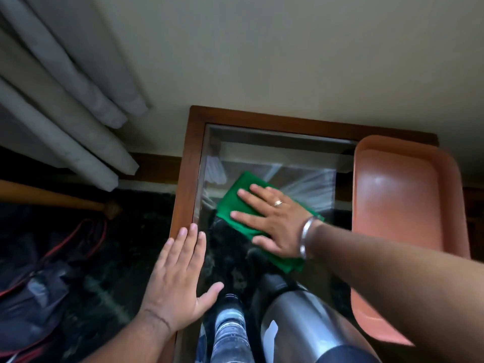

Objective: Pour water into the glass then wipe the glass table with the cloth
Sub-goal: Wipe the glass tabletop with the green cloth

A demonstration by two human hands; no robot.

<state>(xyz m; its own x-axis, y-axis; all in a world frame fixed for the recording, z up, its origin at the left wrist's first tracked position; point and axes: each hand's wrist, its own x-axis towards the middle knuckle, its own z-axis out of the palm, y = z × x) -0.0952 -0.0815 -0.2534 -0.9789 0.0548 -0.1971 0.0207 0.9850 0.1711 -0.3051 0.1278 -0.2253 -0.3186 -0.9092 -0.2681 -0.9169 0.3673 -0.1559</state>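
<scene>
On the glass worktop (262, 153), framed in brown wood: one green cloth (235, 203), one steel flask (301, 318) and one patterned bottle (230, 328) nearer than the cloth, one orange tray (398, 195) right of it. Right hand (272, 221) flat on the cloth, grip apart, fingers spread, ring and bangle showing; left hand (180, 279) flat on the frame's left edge near the cloth, grip apart. Grey curtains (65, 100), pale wall, dark floor with red cables left of the worktop.
</scene>
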